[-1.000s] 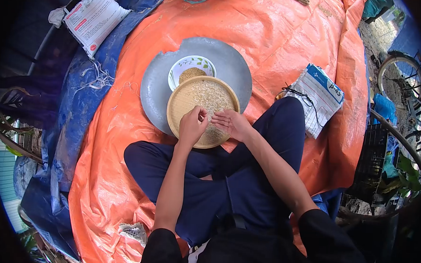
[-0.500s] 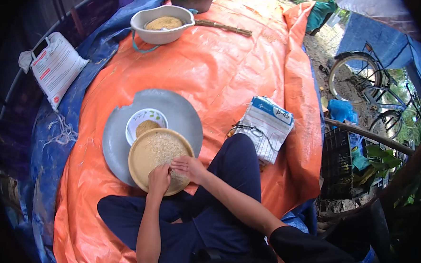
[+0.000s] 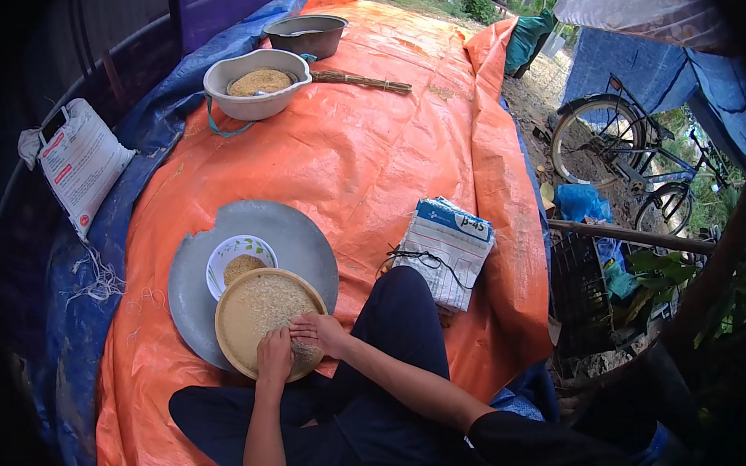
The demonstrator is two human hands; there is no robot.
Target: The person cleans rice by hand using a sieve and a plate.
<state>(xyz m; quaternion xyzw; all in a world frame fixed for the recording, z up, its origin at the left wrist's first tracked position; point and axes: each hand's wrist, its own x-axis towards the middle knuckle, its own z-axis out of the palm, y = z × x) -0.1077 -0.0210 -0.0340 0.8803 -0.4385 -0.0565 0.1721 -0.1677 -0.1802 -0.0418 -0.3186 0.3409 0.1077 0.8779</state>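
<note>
A round tan tray [image 3: 255, 301] with a raised rim holds a thin spread of pale grain. My left hand [image 3: 275, 354] is over the tray's near side with its fingers curled in; whatever they pinch is hidden. Beside it, almost touching, my right hand [image 3: 319, 333] lies low over the grain with fingers stretched out flat. The tray overlaps a white bowl [image 3: 217, 269] with a leaf pattern, which has brownish grain in it. Both are over a wide grey round platter [image 3: 305, 246] with a broken rim, in front of my crossed legs.
An orange tarp [image 3: 368, 165] covers the ground. Farther off are a grey basin [image 3: 221, 77] of grain, a darker basin [image 3: 320, 40] and a bundle of sticks [image 3: 364, 81]. Folded sacks [image 3: 448, 250] lie right of my knee, a white sack [image 3: 81, 163] left. A bicycle [image 3: 639, 150] stands at right.
The view has tipped upward, so the scene sits lower and slightly left. Both hands stay over the same side of the tray, with only slight finger movement.
</note>
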